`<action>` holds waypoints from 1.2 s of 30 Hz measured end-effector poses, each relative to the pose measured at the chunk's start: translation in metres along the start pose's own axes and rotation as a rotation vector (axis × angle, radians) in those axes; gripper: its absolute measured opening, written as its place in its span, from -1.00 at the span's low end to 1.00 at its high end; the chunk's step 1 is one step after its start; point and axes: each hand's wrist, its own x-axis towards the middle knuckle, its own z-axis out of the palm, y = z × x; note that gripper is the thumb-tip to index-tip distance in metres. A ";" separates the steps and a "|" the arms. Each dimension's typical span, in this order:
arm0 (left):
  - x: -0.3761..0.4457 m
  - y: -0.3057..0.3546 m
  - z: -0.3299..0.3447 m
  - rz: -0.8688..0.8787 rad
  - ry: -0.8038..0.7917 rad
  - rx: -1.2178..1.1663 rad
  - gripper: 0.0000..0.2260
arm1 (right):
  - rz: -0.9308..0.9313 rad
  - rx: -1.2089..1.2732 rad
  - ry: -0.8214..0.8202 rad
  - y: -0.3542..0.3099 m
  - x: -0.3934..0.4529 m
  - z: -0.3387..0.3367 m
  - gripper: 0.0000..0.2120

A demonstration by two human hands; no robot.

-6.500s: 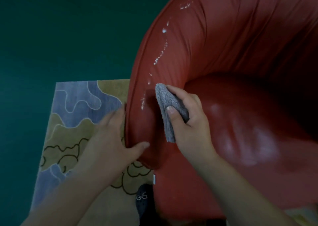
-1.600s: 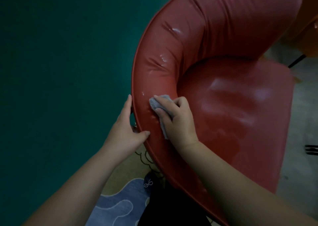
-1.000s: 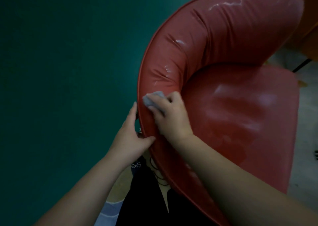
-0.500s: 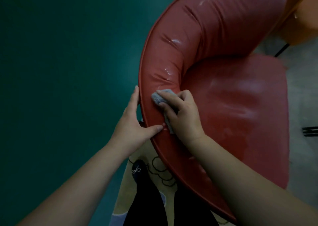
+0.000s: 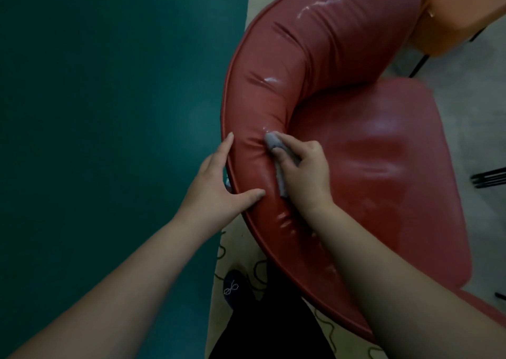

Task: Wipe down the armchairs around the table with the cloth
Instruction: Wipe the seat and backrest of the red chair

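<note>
The right hand [image 5: 304, 172] has its grip closed around a bunched grey cloth [image 5: 272, 140], fingers curled over it and pressing it into the padded curve of the red armchair [image 5: 342, 57], right where the arm roll meets the seat [image 5: 383, 153]. The left hand [image 5: 219, 183] lies flat along the chair's outer edge, fingers straight and thumb laid over the piped rim, holding nothing but bracing the chair. Wet streaks shine higher up the backrest, and the seat looks glossy in patches, so by my reckoning much of this chair is not yet wiped dry. The main risk is that the cloth, wadded small, skips the deep crease beside the seat and leaves moisture sitting there; a firmer push could also slide the chair across the patterned rug [image 5: 238, 252] if the bracing hand slips off the slick upholstery. An orange chair [image 5: 451, 11] stands just beyond, seemingly untouched.
</note>
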 end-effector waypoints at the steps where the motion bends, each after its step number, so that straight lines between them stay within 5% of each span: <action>1: 0.002 0.001 0.000 -0.001 -0.004 -0.004 -0.04 | 0.077 -0.022 -0.001 0.007 0.006 -0.007 -0.69; 4: 0.015 0.004 -0.002 0.005 -0.001 -0.005 -0.06 | 0.178 0.041 0.082 0.013 0.022 -0.017 -0.72; 10: 0.045 0.009 -0.014 0.015 -0.024 0.056 0.01 | -0.128 0.122 -0.001 -0.025 0.028 0.022 -0.64; 14: 0.051 0.011 -0.020 -0.002 -0.072 0.052 0.03 | -0.039 0.088 0.024 -0.007 0.039 0.018 -0.64; 19: 0.058 0.018 -0.022 -0.031 -0.098 0.052 0.04 | 0.292 0.061 0.046 0.018 0.054 -0.005 -0.68; 25: 0.069 0.020 -0.021 -0.019 -0.112 0.085 0.10 | -0.108 0.191 0.026 -0.028 0.052 0.026 -0.65; 29: 0.078 0.024 -0.026 -0.031 -0.115 0.110 0.10 | -0.158 0.172 0.004 -0.009 0.056 0.023 -0.63; 36: 0.083 0.025 -0.030 -0.044 -0.120 0.108 0.09 | 0.257 0.083 0.112 0.022 0.080 -0.002 -0.68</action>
